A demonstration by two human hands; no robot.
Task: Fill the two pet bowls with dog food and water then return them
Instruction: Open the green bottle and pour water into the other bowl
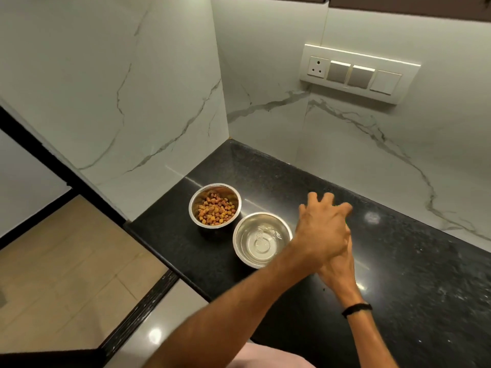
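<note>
1. Nearest the camera: both forearms reached forward over the black granite counter. A black wristband sat on the right wrist.
2. Right hand lay low over the counter, just right of the water bowl. It was mostly covered by the left hand crossing above it, so I could not tell how its fingers lay.
3. Left hand was palm down above the right hand. Its fingers were extended and loosely spread, motion-blurred, with nothing visibly held.
4. Water bowl: steel, upright on the counter, just left of the hands. It held clear water.
5. Food bowl: steel, upright, behind and left of the water bowl, rims nearly touching. It held brown and tan kibble.
6. Both bowls stood near the counter's left end, close to the corner.
7. Farthest: white marble wall with a switch panel on the right.
</note>
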